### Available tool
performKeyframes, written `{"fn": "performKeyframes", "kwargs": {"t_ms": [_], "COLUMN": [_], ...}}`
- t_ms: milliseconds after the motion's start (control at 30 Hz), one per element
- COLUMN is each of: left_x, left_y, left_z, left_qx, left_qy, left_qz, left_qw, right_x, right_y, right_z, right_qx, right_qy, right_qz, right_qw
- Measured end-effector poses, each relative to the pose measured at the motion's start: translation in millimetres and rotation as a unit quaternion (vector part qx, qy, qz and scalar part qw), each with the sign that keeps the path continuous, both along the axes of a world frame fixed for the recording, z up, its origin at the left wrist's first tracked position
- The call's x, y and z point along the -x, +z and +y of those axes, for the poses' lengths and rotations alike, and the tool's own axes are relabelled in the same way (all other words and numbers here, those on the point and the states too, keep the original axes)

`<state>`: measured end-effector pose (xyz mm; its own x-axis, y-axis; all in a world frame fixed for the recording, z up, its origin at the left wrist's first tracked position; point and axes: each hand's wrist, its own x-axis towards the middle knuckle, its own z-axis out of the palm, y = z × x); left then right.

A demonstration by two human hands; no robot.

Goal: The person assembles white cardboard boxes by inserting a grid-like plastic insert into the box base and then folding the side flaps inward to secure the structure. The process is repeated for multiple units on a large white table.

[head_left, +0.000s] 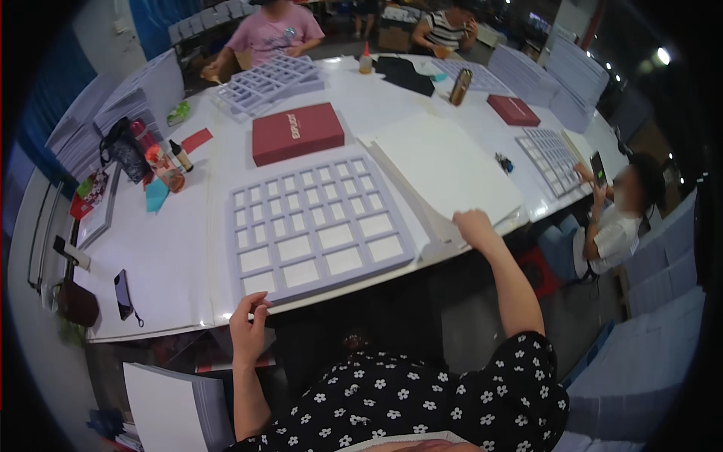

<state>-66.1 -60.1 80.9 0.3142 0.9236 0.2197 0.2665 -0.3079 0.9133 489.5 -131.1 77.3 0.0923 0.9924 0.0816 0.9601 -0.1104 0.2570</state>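
Note:
A pale lilac compartment tray (320, 256) with white-bottomed cells lies flat before me, small cells at the back and larger ones in front. At its near left corner is my left hand (248, 324), thumb and fingers curled together. A small whitish bit shows between them, too small to name. My right hand (473, 227) pinches the near edge of the top white sheet (452, 169) on a stack right of the tray. That sheet's left edge bows up a little. Behind the tray sits a closed dark red box (297, 132).
Bottles (181, 156), a dark bag (124, 151) and a phone (123, 294) lie to the left. Another tray (271, 79) is near a person in pink at the far side. A person at right holds a phone beside a tray (550, 158). White stacks (177, 407) stand below the table.

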Motion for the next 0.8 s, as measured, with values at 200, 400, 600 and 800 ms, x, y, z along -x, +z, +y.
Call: {"fn": "performKeyframes", "kwargs": {"t_ms": [200,400,600,800], "left_x": [6.9,-0.1,-17.9,-21.0], "left_y": [1.0,6.4,11.3,9.3], "left_z": [-4.2,-1.7,6.1,6.8], "left_qx": [0.026,0.023,0.021,0.017], "left_qy": [0.008,0.013,-0.013,-0.027], "left_qz": [0.013,0.005,0.000,0.001], "left_qw": [1.000,1.000,1.000,0.999], "right_x": [16.9,27.1,22.1,-9.3], "right_y": [20.5,-15.3,-70.1,-87.7], "right_z": [-20.9,-82.9,-117.7,-99.7], "right_qx": [-0.164,-0.329,-0.442,-0.335], "right_qy": [0.062,-0.019,-0.156,-0.408], "right_qz": [-0.027,-0.004,0.147,0.685], "right_qw": [0.984,0.944,0.871,0.501]}}
